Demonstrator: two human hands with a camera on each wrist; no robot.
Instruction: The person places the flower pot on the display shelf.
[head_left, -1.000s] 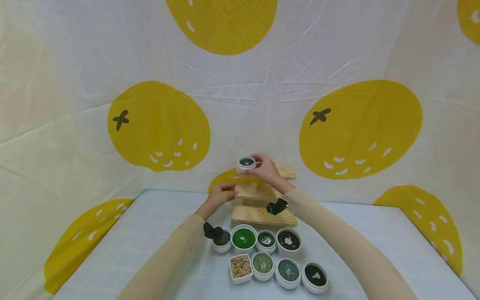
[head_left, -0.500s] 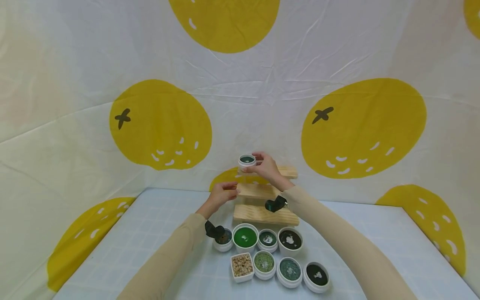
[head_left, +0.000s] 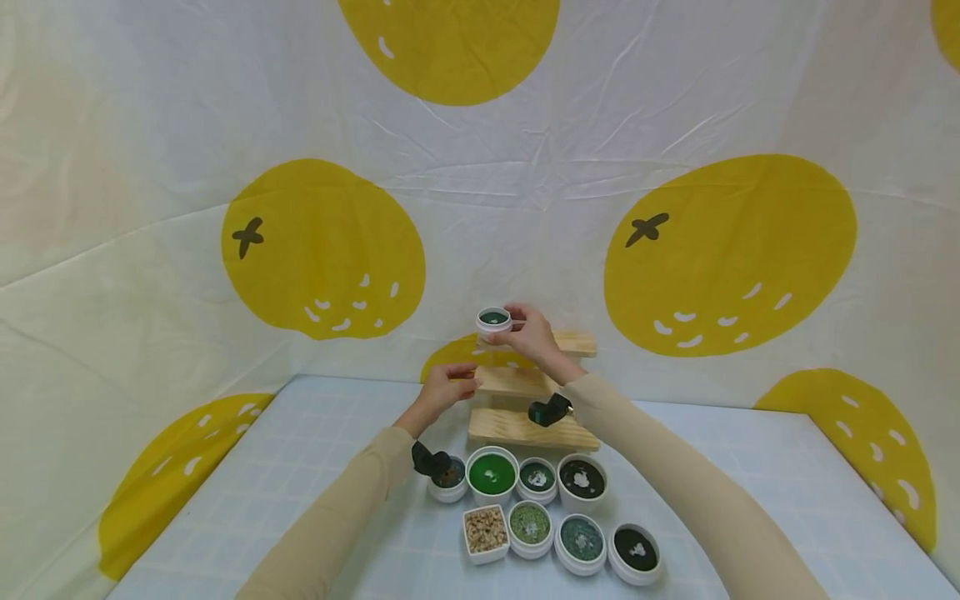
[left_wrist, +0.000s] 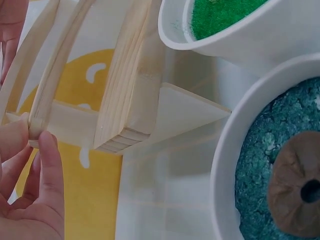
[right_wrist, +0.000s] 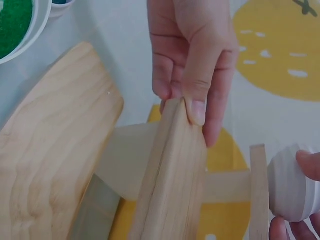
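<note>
At the left end of a wooden tiered stand's top board, my right hand holds a small white ribbed pot by its side. Dark green filling shows inside its rim in the head view. The pot's base sits right at the top board in the right wrist view. Lower down, my left hand pinches the left end of the middle board between thumb and fingers. The bottom board is nearest the front.
Several white pots stand in two rows before the stand, among them a bright green one and a blue-green one with a brown ring-shaped piece. A square dish holds tan bits. Behind hangs a cloth with yellow fruit prints.
Both hands keep their places on the pot and the middle board. Only the head view has shifted very slightly.
</note>
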